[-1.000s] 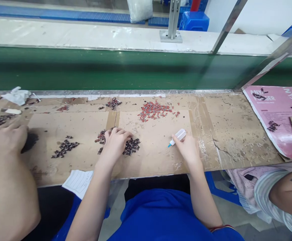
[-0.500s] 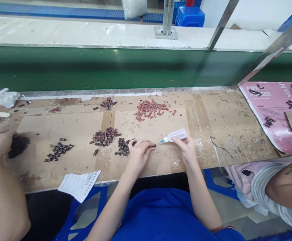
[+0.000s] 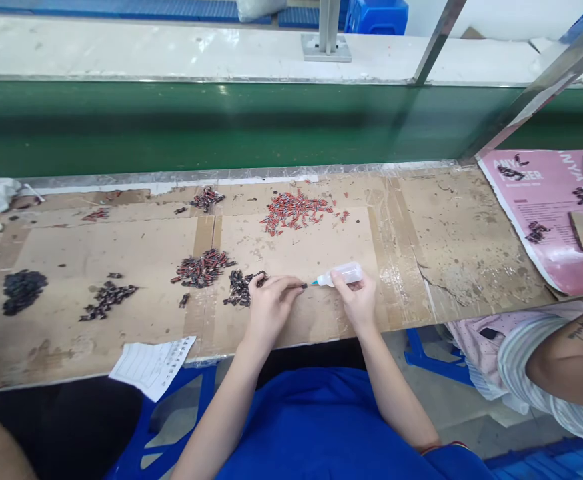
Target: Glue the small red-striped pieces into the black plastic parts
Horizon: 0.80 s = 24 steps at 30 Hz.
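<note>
My left hand [image 3: 273, 303] pinches a small black part [image 3: 304, 286] between its fingertips, just above the cardboard. In my right hand [image 3: 357, 299] is a clear squeeze bottle [image 3: 344, 273], tipped on its side. Its teal nozzle tip [image 3: 315, 283] points left and sits very close to the black part; whether they touch I cannot tell. Beside my left hand lies a pile of small black parts [image 3: 239, 287], partly covered by the fingers. A pile of red and black pieces [image 3: 203, 268] is further left, and small red pieces [image 3: 294, 212] are spread beyond my hands.
Cardboard [image 3: 291, 250] covers the bench. Further left are a black heap [image 3: 24, 291], more dark parts [image 3: 107, 300] and a paper slip [image 3: 154, 365] over the front edge. A green panel [image 3: 211, 127] runs behind. At right are a pink sheet [image 3: 546, 260] and another person's arm [image 3: 566, 363].
The bottle's nozzle has come closer to the black part in my left hand. The neighbour's hand at the left has withdrawn from the black heap. The view has shifted slightly.
</note>
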Available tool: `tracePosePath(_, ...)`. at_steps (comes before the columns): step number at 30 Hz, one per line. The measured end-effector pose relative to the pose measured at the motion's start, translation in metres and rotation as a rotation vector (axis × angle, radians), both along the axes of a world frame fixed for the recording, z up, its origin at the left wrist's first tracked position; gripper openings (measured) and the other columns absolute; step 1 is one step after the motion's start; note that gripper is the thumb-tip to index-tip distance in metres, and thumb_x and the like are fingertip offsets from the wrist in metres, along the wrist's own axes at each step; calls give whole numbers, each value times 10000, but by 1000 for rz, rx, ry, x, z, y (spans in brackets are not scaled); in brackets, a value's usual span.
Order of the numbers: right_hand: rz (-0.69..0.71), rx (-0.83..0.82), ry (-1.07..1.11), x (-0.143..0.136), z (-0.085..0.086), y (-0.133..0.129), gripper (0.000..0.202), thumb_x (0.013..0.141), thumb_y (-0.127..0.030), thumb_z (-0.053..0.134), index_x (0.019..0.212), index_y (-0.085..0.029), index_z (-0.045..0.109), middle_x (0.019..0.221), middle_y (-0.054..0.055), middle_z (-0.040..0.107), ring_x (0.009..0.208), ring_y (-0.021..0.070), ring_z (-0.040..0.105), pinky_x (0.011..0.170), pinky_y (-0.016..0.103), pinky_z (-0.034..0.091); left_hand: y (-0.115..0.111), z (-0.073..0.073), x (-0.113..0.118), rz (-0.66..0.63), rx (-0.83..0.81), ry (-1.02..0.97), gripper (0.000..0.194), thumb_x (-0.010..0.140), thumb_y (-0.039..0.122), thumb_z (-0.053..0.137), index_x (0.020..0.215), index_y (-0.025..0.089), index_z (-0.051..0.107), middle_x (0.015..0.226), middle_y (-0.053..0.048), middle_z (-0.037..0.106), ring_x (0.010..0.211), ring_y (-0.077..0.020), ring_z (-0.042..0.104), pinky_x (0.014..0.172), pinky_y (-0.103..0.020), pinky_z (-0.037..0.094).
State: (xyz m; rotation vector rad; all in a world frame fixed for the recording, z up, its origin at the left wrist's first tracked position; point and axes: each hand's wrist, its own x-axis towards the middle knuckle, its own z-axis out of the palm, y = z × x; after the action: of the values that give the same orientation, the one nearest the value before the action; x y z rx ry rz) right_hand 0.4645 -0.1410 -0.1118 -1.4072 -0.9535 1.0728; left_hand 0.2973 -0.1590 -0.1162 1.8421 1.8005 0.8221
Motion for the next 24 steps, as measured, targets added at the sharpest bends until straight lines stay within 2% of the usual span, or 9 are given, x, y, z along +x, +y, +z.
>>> tracePosePath(13, 108, -34, -60, 0, 2, 0, 243, 711, -434, 695, 710, -192, 675, 708, 45, 736, 673, 222, 688, 632, 327, 555, 1, 0, -1, 6, -14, -13, 60, 829, 257, 651, 802, 288, 695, 890, 12, 783, 901, -222, 709, 1035, -476, 295)
tracePosePath(24, 64, -43, -24, 2, -2, -1, 268, 725, -446, 700, 733, -179, 673, 722, 46, 729, 670, 209, 679, 646, 328, 556, 2, -1, 0, 27, -25, -21, 75, 819, 232, 657, 776, 270, 705, 873, -2, 783, 892, -231, 711, 1045, -491, 292)
